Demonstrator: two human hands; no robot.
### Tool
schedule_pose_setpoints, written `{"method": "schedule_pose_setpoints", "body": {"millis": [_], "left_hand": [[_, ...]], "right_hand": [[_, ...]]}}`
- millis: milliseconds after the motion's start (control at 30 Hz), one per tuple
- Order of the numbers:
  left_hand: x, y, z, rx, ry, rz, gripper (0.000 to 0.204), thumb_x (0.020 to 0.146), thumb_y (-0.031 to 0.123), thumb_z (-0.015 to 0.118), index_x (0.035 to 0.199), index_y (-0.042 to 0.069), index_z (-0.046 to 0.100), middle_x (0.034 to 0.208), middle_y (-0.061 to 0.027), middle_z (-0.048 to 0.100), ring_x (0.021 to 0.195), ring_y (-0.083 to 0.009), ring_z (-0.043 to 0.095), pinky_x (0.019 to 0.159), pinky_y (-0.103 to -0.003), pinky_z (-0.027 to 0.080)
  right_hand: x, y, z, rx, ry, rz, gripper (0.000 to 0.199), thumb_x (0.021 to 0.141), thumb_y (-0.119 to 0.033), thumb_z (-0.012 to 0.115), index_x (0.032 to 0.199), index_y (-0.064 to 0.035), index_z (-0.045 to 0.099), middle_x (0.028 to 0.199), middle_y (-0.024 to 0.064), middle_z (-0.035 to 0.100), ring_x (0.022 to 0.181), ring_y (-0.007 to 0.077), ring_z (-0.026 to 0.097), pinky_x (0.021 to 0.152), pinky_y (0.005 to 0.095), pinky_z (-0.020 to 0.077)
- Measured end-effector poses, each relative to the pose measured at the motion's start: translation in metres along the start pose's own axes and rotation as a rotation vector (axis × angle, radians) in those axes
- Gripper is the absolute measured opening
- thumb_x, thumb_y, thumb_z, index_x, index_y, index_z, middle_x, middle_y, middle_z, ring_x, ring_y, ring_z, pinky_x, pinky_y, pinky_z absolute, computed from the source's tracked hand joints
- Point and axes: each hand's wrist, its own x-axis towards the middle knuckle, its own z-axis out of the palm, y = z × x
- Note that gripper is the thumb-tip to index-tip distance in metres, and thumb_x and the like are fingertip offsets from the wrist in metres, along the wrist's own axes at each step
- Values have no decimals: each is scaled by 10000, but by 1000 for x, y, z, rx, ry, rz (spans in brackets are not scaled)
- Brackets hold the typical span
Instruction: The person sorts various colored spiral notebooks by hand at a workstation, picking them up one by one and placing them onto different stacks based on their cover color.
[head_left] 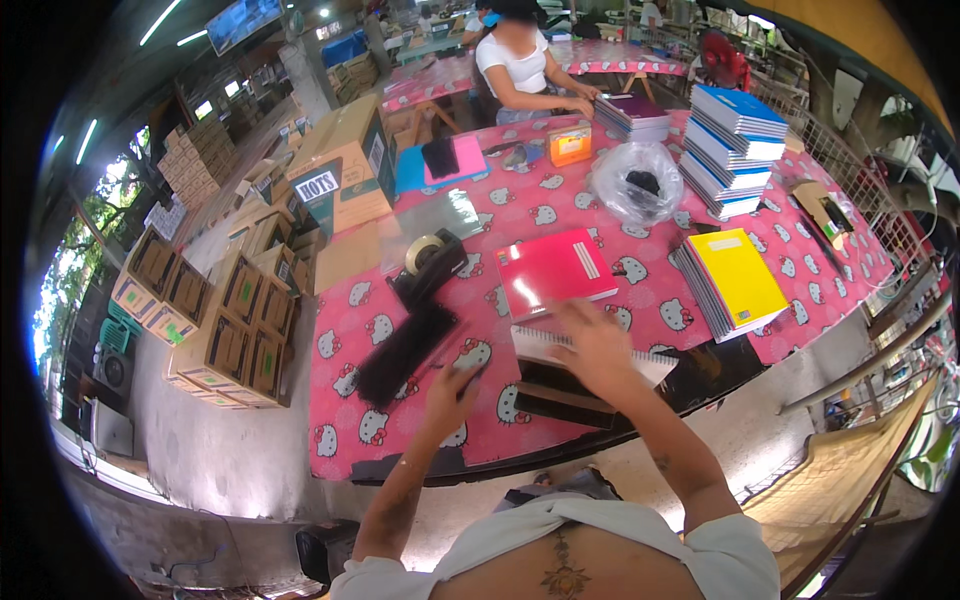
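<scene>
My right hand, slightly blurred, lies with fingers outstretched over a spiral notebook whose white page shows. Just beyond that notebook, a red notebook rests on the pink patterned tablecloth. Closer to me, a dark block with a brown edge sits under the spiral notebook's near side. My left hand is closed above the cloth, its fingers curled around something small and dark that I cannot make out. Beside it lies a long black fuzzy piece, and past that stands a black tape dispenser with a roll.
Yellow notebooks are stacked at the right, behind them a tall blue-covered stack. A clear plastic bag, an orange box and a large carton stand farther back. Across the table, a person handles dark purple notebooks.
</scene>
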Motion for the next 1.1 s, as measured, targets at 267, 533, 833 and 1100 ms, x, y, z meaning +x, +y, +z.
{"method": "schedule_pose_setpoints", "body": {"millis": [267, 533, 833, 1100], "left_hand": [[51, 180, 110, 759, 164, 892, 313, 912, 225, 684, 1197, 96, 684, 1108, -169, 651, 1105, -343, 618, 915, -492, 476], [146, 273, 146, 375, -88, 596, 278, 906, 199, 729, 1107, 19, 662, 873, -148, 715, 782, -277, 716, 653, -362, 550], [268, 237, 434, -394, 268, 377, 540, 896, 173, 745, 1351, -17, 525, 1225, -198, 611, 1062, -233, 609, 885, -375, 506], [291, 115, 487, 140, 92, 409, 532, 843, 266, 770, 1264, -26, 623, 1095, -246, 662, 969, -400, 624, 867, -458, 507]], "right_hand": [[-13, 194, -109, -65, 374, 356, 395, 873, -217, 728, 1237, -86, 653, 1192, 209, 644, 1082, 410, 633, 905, 475, 521], [-121, 475, -159, -352, 310, 722, 377, 924, -271, 643, 1272, -127, 650, 1281, 195, 621, 1139, 392, 621, 939, 456, 516], [-135, 510, -143, -80, 105, 855, 322, 860, -251, 648, 1152, -131, 715, 937, 240, 709, 887, 414, 703, 768, 502, 550], [-142, 523, -151, 273, 124, 792, 363, 895, -192, 644, 1248, -116, 686, 1015, 207, 733, 923, 294, 728, 817, 393, 543]]}}
